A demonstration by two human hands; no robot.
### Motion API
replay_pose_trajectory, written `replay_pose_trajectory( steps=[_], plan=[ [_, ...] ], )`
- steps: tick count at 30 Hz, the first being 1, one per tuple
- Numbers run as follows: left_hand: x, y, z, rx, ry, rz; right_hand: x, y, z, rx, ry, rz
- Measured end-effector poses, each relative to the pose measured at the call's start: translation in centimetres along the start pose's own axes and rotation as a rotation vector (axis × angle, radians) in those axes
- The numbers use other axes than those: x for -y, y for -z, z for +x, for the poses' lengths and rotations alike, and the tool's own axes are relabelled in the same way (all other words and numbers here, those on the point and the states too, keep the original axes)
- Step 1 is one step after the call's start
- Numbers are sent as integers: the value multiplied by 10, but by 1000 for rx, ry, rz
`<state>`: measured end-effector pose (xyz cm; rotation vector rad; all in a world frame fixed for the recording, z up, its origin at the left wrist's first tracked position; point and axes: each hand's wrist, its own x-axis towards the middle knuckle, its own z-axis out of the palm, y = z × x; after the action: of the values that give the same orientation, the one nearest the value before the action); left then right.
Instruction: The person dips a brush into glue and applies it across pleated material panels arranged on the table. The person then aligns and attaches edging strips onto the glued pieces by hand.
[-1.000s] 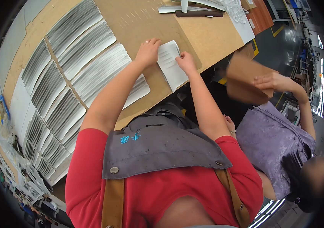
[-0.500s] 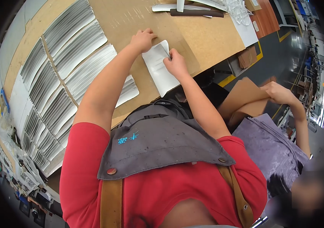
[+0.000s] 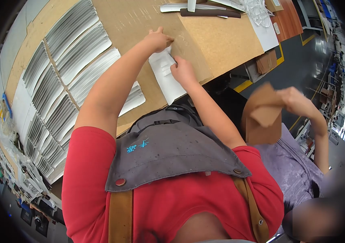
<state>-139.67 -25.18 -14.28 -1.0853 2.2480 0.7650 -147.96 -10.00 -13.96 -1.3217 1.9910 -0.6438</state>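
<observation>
A white sheet (image 3: 165, 79), paper-like and slightly creased, lies lengthwise on the brown board (image 3: 138, 22), its near end at the table's front edge. My left hand (image 3: 158, 41) rests across the far end of the sheet, fingers apart, covering that corner. Against the sheet's right edge, my right hand (image 3: 184, 73) is closed, thumb towards the sheet. A thin dark sliver shows by its fingertips, too small to name. Left of the sheet, rows of overlapping white sheets (image 3: 84, 60) fan out over the table.
Brown and white strips (image 3: 209, 13) lie at the far side near tangled white scraps (image 3: 257, 14). To my right, a co-worker's hand (image 3: 300, 102) holds brown cardboard pieces (image 3: 263, 121) beside the table. A yellow-marked floor (image 3: 298, 60) lies beyond.
My left hand has shifted slightly right over the sheet's far end. My right hand has moved slightly nearer me along its edge. The co-worker's cardboard has swung and turned.
</observation>
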Motion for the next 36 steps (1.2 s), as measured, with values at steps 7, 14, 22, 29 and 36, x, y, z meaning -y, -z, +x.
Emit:
replay_pose_trajectory(
  steps=[7,14,22,29,36],
  plan=[
    [1,5,2,11,-5,-69,18,5,-17,-60,131,25],
    [4,19,10,112,-32,-107,11,17,-39,-231,209,159],
    [13,7,27,108,-112,-20,14,75,-40,-458,38,557],
    [4,19,4,105,-27,-192,-127,164,53,-443,-167,782],
    [5,3,-15,-174,2,-350,-203,194,95,-436,-230,622]
  ],
)
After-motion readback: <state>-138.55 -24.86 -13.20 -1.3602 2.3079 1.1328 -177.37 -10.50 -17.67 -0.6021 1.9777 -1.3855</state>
